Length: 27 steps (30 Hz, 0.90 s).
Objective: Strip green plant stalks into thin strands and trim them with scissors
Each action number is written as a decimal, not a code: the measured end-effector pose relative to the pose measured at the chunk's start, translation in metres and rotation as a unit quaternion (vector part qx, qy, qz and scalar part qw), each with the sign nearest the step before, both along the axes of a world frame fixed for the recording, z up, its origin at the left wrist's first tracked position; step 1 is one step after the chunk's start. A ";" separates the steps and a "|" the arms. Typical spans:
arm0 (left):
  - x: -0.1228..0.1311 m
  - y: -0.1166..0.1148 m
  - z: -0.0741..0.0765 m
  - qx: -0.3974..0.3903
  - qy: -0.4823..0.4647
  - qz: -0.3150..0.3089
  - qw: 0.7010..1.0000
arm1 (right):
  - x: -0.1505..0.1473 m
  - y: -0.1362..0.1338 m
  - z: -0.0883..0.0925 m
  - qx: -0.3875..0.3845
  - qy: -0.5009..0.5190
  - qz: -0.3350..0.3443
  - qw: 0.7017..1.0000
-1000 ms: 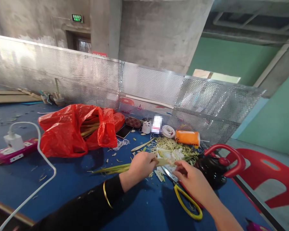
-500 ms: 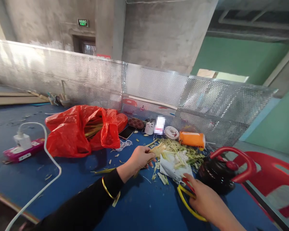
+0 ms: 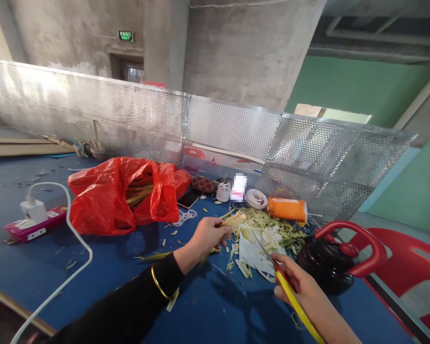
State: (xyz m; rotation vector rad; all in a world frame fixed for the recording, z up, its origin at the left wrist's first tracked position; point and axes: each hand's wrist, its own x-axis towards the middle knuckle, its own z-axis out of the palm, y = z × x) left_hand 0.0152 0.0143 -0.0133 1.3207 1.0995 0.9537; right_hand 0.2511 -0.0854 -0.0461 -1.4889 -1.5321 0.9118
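My left hand (image 3: 208, 235) is closed around a pale piece of dried husk (image 3: 235, 220), its frayed end pointing right. Green-yellow strips trail out below the wrist. In my right hand (image 3: 298, 277) is a pair of scissors with yellow handles (image 3: 296, 303); the slim blades point up and left, apart from the husk. Between and beyond the hands lies a heap of green-yellow scraps (image 3: 288, 234), partly over a crumpled white paper (image 3: 252, 255).
A red plastic bag (image 3: 103, 200) of dried stalks, a power strip (image 3: 55, 220) with a white cable, and a phone (image 3: 189, 198) lie left. Tape (image 3: 257, 198), an orange packet (image 3: 287, 209) and a dark kettle (image 3: 329, 267) stand right. A perforated metal screen (image 3: 229, 126) borders the blue table.
The scissors have turned in my right hand, so the blades now show pointing toward the husk and the yellow handles are swung back. My left hand has hardly moved.
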 end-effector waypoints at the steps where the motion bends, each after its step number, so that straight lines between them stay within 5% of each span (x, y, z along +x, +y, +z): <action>1: 0.000 0.000 0.000 -0.001 0.001 -0.001 1.000 | -0.002 -0.001 0.002 -0.008 -0.022 0.005 1.000; 7: 0.004 -0.006 -0.003 -0.004 0.019 -0.044 0.999 | -0.011 -0.008 0.011 -0.029 -0.122 -0.012 0.992; 16: 0.007 -0.012 -0.007 -0.010 0.046 -0.138 0.989 | -0.032 -0.014 0.006 -0.012 -0.036 -0.087 0.995; 27: 0.010 -0.012 -0.007 0.008 0.036 -0.152 0.988 | -0.027 -0.009 -0.009 0.003 0.052 -0.074 0.996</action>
